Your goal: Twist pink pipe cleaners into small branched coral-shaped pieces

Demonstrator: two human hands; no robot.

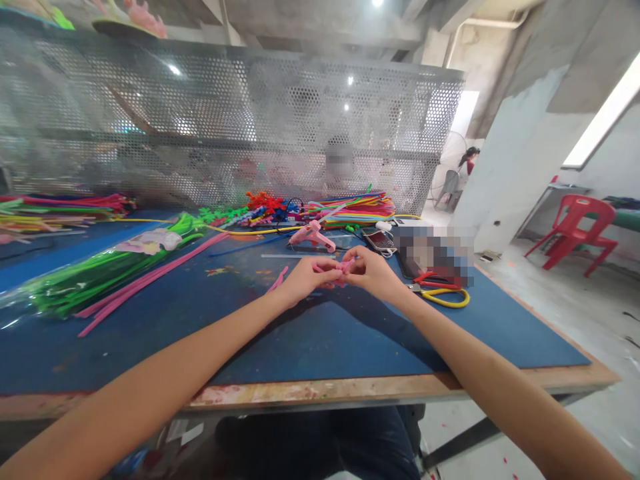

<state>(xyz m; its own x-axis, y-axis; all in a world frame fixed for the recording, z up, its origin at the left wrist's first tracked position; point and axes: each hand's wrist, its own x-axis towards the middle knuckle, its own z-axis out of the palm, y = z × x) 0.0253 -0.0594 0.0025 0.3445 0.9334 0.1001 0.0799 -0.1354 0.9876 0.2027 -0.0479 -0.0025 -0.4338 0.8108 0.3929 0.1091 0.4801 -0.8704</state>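
Observation:
Over the middle of the blue-topped table, my left hand (311,280) and my right hand (369,270) meet with fingertips pinched together. Between them is a small pink pipe cleaner piece (344,268), bent or twisted, mostly covered by my fingers. A loose pink end (278,280) sticks out beside my left wrist. Just beyond my hands a pink glue gun (313,236) rests on the table. Long pink pipe cleaners (155,280) lie to the left, beside a clear bag of green pipe cleaners (110,267).
Yellow-handled scissors (445,295) lie right of my hands, near a partly blurred dark object (425,257). Colourful pipe cleaner bundles (355,208) line the back, before a perforated metal screen (280,120). The wooden table edge (320,392) runs in front. A red chair (575,230) stands at right.

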